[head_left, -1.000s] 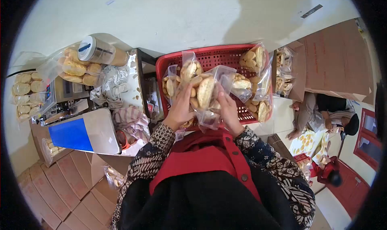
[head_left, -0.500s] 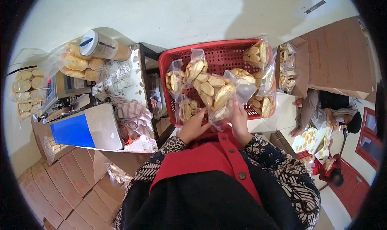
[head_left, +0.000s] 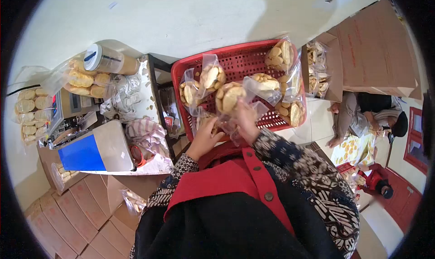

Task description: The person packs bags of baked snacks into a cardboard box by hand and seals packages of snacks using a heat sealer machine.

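Observation:
A red plastic basket (head_left: 235,59) holds several clear bags of pale, flat bread-like pieces. Near its front edge, my right hand (head_left: 247,123) has its fingers closed on a bag of bread pieces (head_left: 230,98). My left hand (head_left: 205,139) is at the lower left of that bag, fingers curled by the plastic; whether they grip it cannot be made out. Other bags lie around it: one at the upper left (head_left: 212,77), one at the back right (head_left: 280,55) and one at the front right (head_left: 290,113).
To the left, a table holds a blue-and-silver scale (head_left: 97,148), cloths (head_left: 145,134), a lidded container (head_left: 111,59) and bagged bread (head_left: 84,80). Cardboard boxes (head_left: 376,46) stand at right, more at lower left (head_left: 68,213). Two people (head_left: 362,116) sit on the floor at far right.
My right hand has moved left and inward over the bag, which now sits more upright and bunched. My left hand has shifted slightly left. The whole view has shifted slightly.

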`<state>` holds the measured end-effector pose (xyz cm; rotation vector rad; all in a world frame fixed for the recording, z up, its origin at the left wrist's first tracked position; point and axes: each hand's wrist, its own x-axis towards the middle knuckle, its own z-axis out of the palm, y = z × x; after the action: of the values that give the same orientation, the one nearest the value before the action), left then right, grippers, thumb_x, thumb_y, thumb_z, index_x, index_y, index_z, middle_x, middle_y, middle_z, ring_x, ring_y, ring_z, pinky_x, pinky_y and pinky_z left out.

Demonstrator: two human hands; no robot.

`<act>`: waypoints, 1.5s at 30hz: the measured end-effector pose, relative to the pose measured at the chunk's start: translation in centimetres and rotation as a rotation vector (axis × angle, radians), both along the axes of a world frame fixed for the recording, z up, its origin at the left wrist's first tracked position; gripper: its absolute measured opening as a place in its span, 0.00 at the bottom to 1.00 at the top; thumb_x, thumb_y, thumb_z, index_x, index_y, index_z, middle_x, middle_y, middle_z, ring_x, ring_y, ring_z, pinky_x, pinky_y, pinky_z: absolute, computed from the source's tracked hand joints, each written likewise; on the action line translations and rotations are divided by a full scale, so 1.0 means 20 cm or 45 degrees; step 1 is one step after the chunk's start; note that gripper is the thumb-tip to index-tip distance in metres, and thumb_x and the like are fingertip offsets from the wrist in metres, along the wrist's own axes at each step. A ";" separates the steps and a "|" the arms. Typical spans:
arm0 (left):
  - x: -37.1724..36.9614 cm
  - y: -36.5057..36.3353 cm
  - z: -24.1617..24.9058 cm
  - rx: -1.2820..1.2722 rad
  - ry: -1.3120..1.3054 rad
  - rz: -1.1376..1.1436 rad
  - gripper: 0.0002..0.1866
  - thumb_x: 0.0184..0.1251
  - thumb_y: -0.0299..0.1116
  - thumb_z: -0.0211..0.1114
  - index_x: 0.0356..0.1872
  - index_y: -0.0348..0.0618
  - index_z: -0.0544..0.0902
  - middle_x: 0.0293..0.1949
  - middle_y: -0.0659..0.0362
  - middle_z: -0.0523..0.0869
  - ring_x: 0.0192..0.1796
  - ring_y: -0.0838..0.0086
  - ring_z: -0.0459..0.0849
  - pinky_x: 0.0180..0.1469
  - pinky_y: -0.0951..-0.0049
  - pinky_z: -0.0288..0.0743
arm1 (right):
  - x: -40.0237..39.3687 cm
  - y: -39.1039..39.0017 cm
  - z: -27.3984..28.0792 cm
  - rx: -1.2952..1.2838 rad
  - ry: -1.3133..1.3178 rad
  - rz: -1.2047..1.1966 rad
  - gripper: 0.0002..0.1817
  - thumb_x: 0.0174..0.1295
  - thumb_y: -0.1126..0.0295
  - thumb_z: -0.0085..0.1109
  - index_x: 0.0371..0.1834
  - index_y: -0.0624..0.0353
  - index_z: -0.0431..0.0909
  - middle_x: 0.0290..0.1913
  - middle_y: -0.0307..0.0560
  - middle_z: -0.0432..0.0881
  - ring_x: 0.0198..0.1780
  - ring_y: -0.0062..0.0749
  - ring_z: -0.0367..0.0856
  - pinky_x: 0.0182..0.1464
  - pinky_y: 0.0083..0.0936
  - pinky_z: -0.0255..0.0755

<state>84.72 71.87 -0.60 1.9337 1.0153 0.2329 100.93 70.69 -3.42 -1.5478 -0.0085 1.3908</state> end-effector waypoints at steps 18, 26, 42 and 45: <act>-0.02 -0.10 0.16 -0.412 -0.162 0.241 0.25 0.56 0.30 0.61 0.54 0.35 0.66 0.48 0.51 0.76 0.48 0.66 0.75 0.51 0.73 0.68 | 0.60 -0.05 -0.26 -0.085 -2.286 0.716 0.14 0.48 0.66 0.56 0.40 0.52 0.75 0.36 0.48 0.77 0.38 0.41 0.76 0.38 0.36 0.71; 0.03 0.07 0.28 -0.141 -0.272 0.122 0.34 0.49 0.36 0.68 0.57 0.36 0.63 0.52 0.51 0.72 0.52 0.65 0.72 0.54 0.70 0.64 | 0.78 0.18 0.62 0.705 -1.991 0.959 0.07 0.53 0.69 0.56 0.31 0.59 0.80 0.25 0.50 0.79 0.27 0.44 0.78 0.29 0.32 0.71; 0.17 0.21 0.76 -0.564 -1.394 0.389 0.51 0.37 0.51 0.72 0.61 0.37 0.55 0.55 0.53 0.67 0.56 0.67 0.69 0.57 0.67 0.66 | 0.50 0.01 1.08 1.357 -0.629 0.311 0.37 0.48 0.66 0.64 0.61 0.65 0.58 0.59 0.50 0.65 0.63 0.34 0.60 0.61 0.33 0.56; 0.17 0.18 0.78 -0.672 -1.421 0.394 0.51 0.39 0.56 0.69 0.61 0.39 0.54 0.56 0.53 0.66 0.56 0.66 0.70 0.56 0.65 0.69 | 0.36 -0.01 1.12 1.355 -0.902 0.367 0.27 0.48 0.75 0.60 0.55 0.62 0.68 0.53 0.47 0.71 0.59 0.34 0.66 0.58 0.27 0.60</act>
<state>88.03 75.51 14.96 0.8917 0.5017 0.9772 108.10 70.47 19.01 -1.0217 -1.2334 0.7110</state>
